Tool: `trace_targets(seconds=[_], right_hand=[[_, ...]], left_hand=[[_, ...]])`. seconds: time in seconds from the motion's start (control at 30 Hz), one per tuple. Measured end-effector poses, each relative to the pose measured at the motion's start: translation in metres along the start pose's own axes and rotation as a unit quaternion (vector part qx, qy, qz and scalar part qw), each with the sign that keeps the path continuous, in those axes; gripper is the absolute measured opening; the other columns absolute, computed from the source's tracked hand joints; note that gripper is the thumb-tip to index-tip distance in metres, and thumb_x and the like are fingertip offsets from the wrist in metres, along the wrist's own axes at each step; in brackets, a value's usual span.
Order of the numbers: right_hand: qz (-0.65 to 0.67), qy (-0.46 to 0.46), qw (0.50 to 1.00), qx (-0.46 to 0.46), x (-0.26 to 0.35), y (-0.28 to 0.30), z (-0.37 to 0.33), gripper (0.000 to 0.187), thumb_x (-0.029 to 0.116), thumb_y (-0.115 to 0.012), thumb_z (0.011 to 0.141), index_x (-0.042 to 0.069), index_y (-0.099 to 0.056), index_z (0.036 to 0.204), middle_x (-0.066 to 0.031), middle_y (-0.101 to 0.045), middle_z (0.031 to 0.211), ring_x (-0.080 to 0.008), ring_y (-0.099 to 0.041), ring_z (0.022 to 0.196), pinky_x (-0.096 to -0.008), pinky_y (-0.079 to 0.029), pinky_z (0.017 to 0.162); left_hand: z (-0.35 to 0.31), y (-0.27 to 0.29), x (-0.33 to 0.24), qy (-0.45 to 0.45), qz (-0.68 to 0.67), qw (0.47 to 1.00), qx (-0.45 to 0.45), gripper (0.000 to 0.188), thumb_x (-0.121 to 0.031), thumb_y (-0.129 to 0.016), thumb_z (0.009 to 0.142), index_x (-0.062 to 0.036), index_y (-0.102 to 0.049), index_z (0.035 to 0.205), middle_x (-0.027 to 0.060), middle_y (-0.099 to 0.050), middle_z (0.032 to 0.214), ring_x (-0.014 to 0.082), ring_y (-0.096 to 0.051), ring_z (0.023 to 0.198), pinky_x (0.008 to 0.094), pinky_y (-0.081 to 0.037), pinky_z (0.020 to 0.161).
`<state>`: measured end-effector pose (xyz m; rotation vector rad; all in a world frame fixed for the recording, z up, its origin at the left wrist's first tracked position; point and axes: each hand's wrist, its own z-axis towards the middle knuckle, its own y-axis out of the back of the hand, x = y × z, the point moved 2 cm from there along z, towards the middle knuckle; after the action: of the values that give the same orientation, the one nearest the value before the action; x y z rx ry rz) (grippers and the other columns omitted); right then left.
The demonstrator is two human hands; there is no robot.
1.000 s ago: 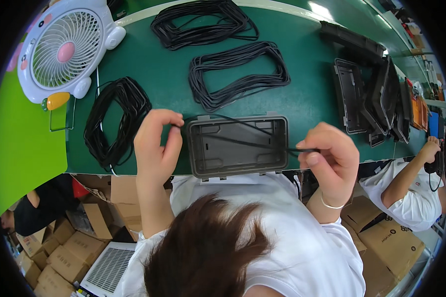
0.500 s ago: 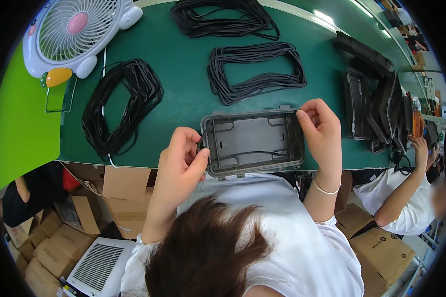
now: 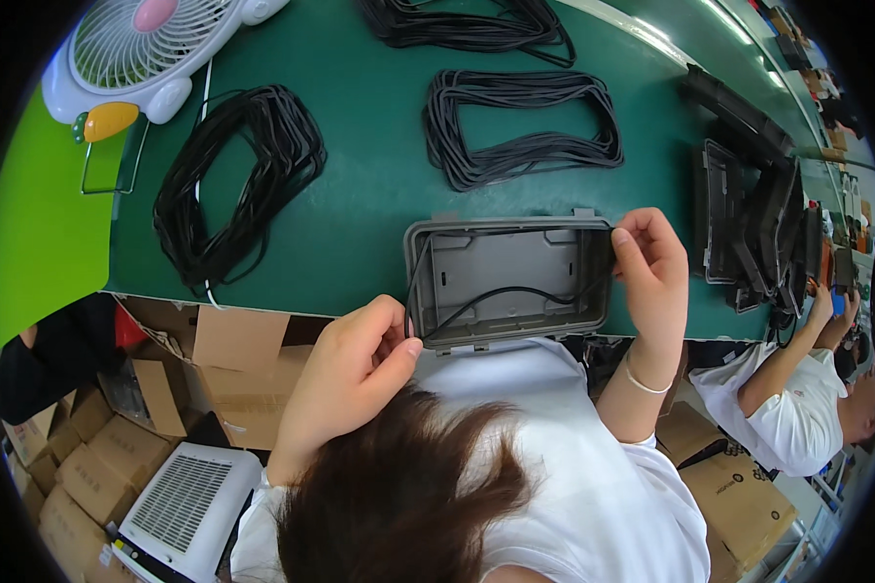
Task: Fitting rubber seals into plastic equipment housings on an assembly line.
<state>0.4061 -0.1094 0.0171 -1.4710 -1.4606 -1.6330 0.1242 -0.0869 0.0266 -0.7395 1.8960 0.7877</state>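
Note:
In front of me, at the table's near edge, a shallow dark grey plastic box [image 3: 501, 257] lies with its hollow side up. A thin black rubbery strand [image 3: 504, 290] runs along its far and left rim and loops loosely across the inside. My left hand [image 3: 360, 364] is closed at the near left corner, thumb and fingers pinching the strand there. At the far right corner my right hand [image 3: 654, 267] grips the rim between thumb and fingers; whether it also holds the strand is hidden.
Coiled black cables [image 3: 238, 185] lie to the left, with another coil [image 3: 525, 126] beyond the box. Dark box parts [image 3: 749, 204] are piled at the right. A white fan [image 3: 136, 58] stands far left, cardboard boxes [image 3: 117, 457] below. Another person [image 3: 787, 398] works at the right.
My left hand has moved down along the box's left side to its near corner, drawing the strand with it. The loop inside now arches higher. My right hand keeps to the far right corner.

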Motion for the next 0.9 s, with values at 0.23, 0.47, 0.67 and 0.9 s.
trace_targets(seconds=[0.23,0.47,0.67,0.9], right_hand=[[0.001,0.136,0.991,0.007,0.001,-0.001,0.009,0.007,-0.005,-0.058,0.082,0.000,-0.054,0.085,0.0028,-0.050,0.079,-0.0037,-0.045,0.067,-0.0157,-0.038,0.061],[0.178,-0.034,0.981,0.071,-0.014,-0.005,0.019,0.013,0.007,-0.057,0.085,0.002,-0.060,0.098,0.0066,-0.049,0.078,-0.0003,-0.040,0.064,-0.0139,-0.029,0.054],[0.248,-0.058,0.957,0.137,-0.031,-0.001,0.018,0.015,0.012,-0.057,0.087,0.004,-0.061,0.099,0.0096,-0.045,0.069,0.0015,-0.035,0.060,-0.0142,-0.024,0.051],[0.272,-0.055,0.950,0.142,-0.035,-0.001,0.018,0.015,0.012,-0.057,0.087,0.004,-0.061,0.099,0.0095,-0.045,0.068,0.0011,-0.036,0.059,-0.0144,-0.026,0.051]], left_hand=[[-0.005,-0.005,-0.005,-0.004,0.012,1.000,0.026,0.020,-0.010,-0.055,0.086,0.0003,-0.045,0.073,0.0113,-0.044,0.061,0.0237,-0.042,0.054,0.0332,-0.035,0.051],[-0.006,-0.011,0.002,0.032,0.031,0.999,-0.002,0.024,-0.012,-0.057,0.086,0.0024,-0.046,0.071,0.0107,-0.043,0.056,0.0194,-0.041,0.048,0.0323,-0.034,0.047],[-0.003,-0.011,0.004,0.121,-0.078,0.990,0.010,0.026,-0.017,-0.054,0.089,0.0001,-0.049,0.070,0.0046,-0.052,0.058,0.0086,-0.049,0.053,0.0243,-0.040,0.050],[0.000,-0.012,0.019,0.134,-0.195,0.971,0.034,0.024,-0.017,-0.053,0.090,-0.0025,-0.048,0.072,0.0022,-0.055,0.066,0.0074,-0.050,0.058,0.0216,-0.042,0.052]])
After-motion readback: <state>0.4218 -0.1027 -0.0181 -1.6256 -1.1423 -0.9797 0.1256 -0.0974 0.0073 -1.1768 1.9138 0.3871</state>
